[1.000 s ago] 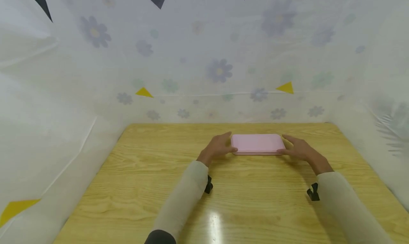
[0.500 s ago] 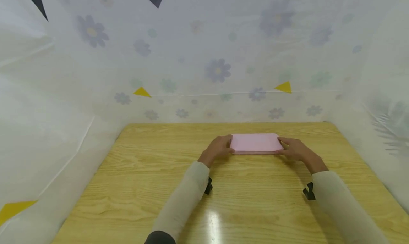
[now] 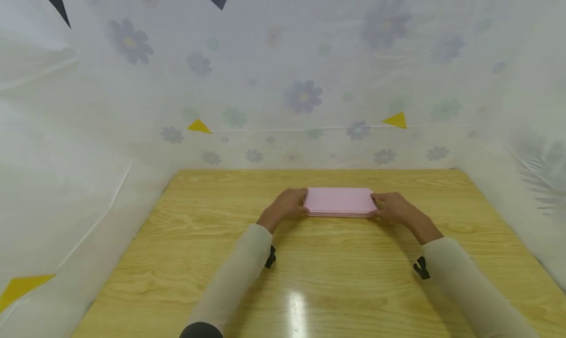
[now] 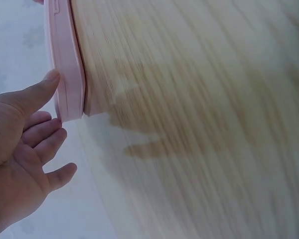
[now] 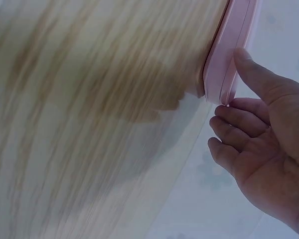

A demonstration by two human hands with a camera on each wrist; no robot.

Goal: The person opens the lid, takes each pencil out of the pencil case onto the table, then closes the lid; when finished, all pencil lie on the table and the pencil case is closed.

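Flat pink lidded case (image 3: 339,202) lies on the wooden table (image 3: 318,274), gripped at both short ends. Left hand (image 3: 285,206) grasps the left end, thumb on the lid and fingers curled at the edge. Right hand (image 3: 395,208) grasps the opposite end likewise. Floral sheeting (image 3: 283,82) stands behind the case

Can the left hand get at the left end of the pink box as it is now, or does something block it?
Probably yes. The left hand is already at the left end of the pink box, thumb on its edge, and nothing lies between them on the wooden table.
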